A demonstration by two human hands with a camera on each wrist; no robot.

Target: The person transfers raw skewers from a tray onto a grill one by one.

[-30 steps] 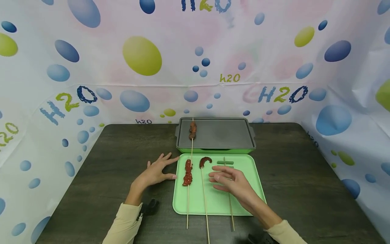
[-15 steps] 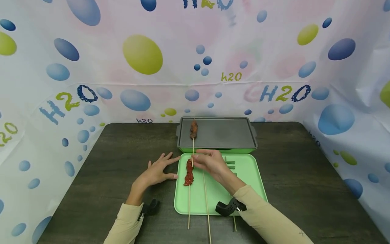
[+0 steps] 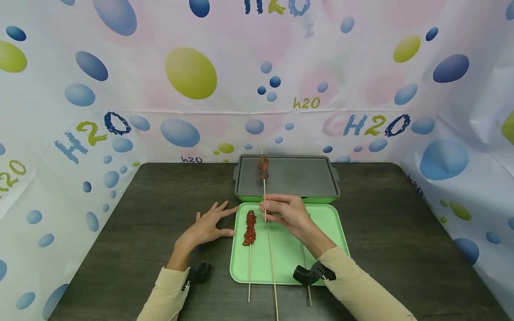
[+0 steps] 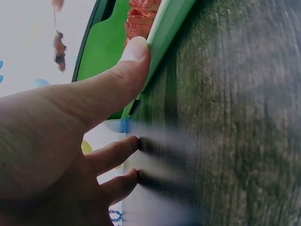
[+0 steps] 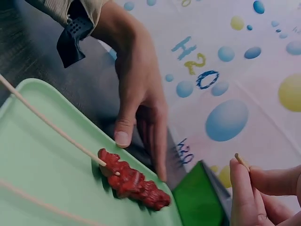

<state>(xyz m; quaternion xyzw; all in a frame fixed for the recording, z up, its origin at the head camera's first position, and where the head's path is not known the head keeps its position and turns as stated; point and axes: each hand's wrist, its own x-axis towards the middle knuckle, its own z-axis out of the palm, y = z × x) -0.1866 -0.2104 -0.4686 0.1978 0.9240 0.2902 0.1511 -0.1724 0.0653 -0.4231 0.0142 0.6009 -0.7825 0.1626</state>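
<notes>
My right hand (image 3: 287, 214) pinches the stick of a browned meat skewer (image 3: 263, 166) between thumb and fingers. The meat hangs above the grill plate (image 3: 301, 178), apart from it in the left wrist view. My left hand (image 3: 206, 227) lies with fingers spread on the table, its thumb (image 4: 134, 56) at the left rim of the light green tray (image 3: 289, 274). A red, raw-looking meat skewer (image 3: 249, 228) lies on the tray's left side. Two more sticks, a middle stick (image 3: 273, 267) and a right stick (image 3: 309, 292), run out from under my right hand, which hides their food.
Behind the tray stands the grill plate on its green base (image 3: 321, 199). Several sticks overhang the tray's front edge. The dark wooden table (image 3: 381, 232) extends to both sides. A patterned sheet (image 3: 233, 53) with bubbles surrounds the back and sides.
My right hand has come from over the tray's right side to the browned meat skewer, grasped its stick and lifted it, shifting it slightly right. The left hand has stayed put.
</notes>
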